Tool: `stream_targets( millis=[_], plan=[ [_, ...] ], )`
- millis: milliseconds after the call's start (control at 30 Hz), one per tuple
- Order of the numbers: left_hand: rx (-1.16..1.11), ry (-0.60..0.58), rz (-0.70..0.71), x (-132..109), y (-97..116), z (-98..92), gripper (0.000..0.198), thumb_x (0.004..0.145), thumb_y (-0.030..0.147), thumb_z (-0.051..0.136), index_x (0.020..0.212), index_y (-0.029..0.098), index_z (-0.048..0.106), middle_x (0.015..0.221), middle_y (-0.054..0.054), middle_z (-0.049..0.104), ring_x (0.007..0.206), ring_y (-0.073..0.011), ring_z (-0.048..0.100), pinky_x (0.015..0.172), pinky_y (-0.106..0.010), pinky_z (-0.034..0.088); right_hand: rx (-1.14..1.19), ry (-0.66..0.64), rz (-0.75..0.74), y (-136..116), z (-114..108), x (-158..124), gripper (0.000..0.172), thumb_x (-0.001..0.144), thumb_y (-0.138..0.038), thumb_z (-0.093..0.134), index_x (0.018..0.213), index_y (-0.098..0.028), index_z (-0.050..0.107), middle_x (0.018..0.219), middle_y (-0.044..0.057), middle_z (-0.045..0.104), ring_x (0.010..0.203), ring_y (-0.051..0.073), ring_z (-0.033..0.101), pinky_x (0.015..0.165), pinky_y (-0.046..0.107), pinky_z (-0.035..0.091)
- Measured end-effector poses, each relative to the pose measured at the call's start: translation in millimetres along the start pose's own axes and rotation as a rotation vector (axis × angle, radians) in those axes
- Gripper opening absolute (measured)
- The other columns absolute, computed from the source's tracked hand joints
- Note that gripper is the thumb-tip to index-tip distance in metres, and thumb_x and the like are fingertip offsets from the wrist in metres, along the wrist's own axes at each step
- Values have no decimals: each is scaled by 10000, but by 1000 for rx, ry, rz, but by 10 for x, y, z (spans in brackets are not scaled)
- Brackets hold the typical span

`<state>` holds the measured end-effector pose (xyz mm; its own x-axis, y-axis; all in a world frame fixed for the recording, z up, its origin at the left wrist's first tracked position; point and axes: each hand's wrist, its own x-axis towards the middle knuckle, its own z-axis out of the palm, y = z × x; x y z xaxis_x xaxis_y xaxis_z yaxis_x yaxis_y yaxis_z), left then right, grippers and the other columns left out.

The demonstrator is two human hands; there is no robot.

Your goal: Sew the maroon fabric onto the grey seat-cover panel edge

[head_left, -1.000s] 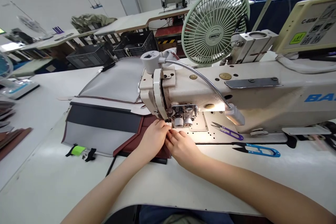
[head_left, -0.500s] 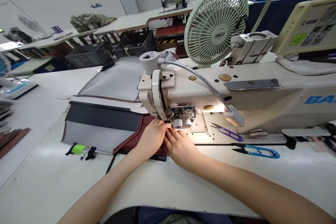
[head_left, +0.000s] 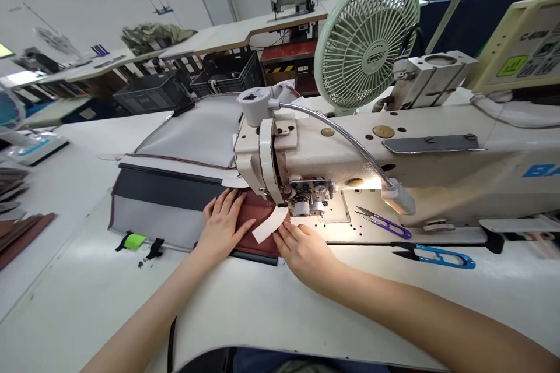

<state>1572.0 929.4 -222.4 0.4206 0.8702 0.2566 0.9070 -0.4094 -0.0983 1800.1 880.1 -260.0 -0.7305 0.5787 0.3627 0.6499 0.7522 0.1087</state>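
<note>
A maroon fabric piece (head_left: pixel 255 205), joined to a grey and black panel (head_left: pixel 153 191), lies under the head of a sewing machine (head_left: pixel 258 154). On the maroon fabric, in front of the presser area, rests a curved white strip (head_left: pixel 270 225). Left of that strip my left hand (head_left: pixel 220 230) presses flat on the piece, fingers spread. My right hand (head_left: pixel 306 250) touches the fabric's right edge beside the strip's end, its fingers stretched out close together; the thumb is hidden. The needle itself cannot be made out.
Purple thread snips (head_left: pixel 387 224) lie on the machine bed, and blue snips (head_left: pixel 437 256) on the table to the right. A green fan (head_left: pixel 367 46) and a lamp on a bendable arm (head_left: pixel 397 197) stand over the machine. Maroon pieces (head_left: pixel 28 239) are stacked at far left.
My left hand has moved left from the needle area and spread out on the fabric. The white strip now shows fully. My right hand has stayed near the edge.
</note>
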Motion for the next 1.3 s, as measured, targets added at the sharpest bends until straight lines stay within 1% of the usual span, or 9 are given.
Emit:
stream_targets(
  millis=[100,200,333,433,567,767,1067,1200,1300],
  plan=[
    [-6,-19,58,114,-121,46,553,881,488,465,1324,159,432,1379,-180,410,1299,-335,302,1015,-498,260,-9,-4,-19,-64,69,11,335,896,-108,438,1173,17,579,1179,243,604,1107,276,570,822,384,501],
    [-45,8,154,187,-146,-14,525,867,457,493,1305,170,457,1373,-175,412,1282,-333,325,1010,-501,277,-15,7,-21,-103,105,-4,340,894,-145,477,1172,23,577,1206,252,581,1125,282,564,818,381,508],
    [-135,163,423,147,67,-178,400,891,230,449,1290,199,458,1285,-106,518,1230,-234,409,1011,-387,324,-10,37,-26,-100,40,-54,352,907,-186,464,1190,-10,577,1245,201,573,1155,279,544,769,356,515],
    [-70,163,502,154,314,-239,315,908,141,422,1200,198,527,1114,-66,613,1067,-189,510,911,-318,387,33,38,-25,-79,-30,-68,368,886,-151,447,1202,-9,571,1254,186,571,1158,287,539,761,355,506],
    [-29,56,476,242,495,-204,178,931,203,446,1019,169,597,969,-58,621,862,-180,527,730,-299,414,93,7,-4,-49,-84,-63,392,886,-160,441,1235,-15,547,1285,172,550,1176,283,522,773,366,492],
    [-195,-29,414,226,537,-101,218,944,197,423,909,156,634,826,-40,578,795,-164,495,724,-278,431,180,19,55,-5,-131,-43,355,945,-262,423,1209,-88,582,1257,123,587,1152,241,540,747,358,471],
    [-189,-16,284,283,686,-26,190,890,109,452,901,157,636,829,-48,578,811,-179,523,733,-292,454,258,-31,152,96,-127,9,380,943,-339,439,1238,-132,560,1270,84,587,1198,244,498,867,390,440],
    [-247,-28,226,303,710,-52,181,874,106,470,808,158,631,779,-41,567,759,-170,517,673,-275,450,282,-70,170,85,-157,22,421,940,-371,430,1244,-107,552,1276,101,579,1208,256,488,922,413,419],
    [-364,13,207,268,672,-27,196,896,143,450,874,173,641,832,-45,585,807,-169,525,705,-273,457,291,-119,177,58,-171,9,479,948,-401,401,1291,-85,506,1335,100,526,1258,261,440,973,424,392]
  ],
)
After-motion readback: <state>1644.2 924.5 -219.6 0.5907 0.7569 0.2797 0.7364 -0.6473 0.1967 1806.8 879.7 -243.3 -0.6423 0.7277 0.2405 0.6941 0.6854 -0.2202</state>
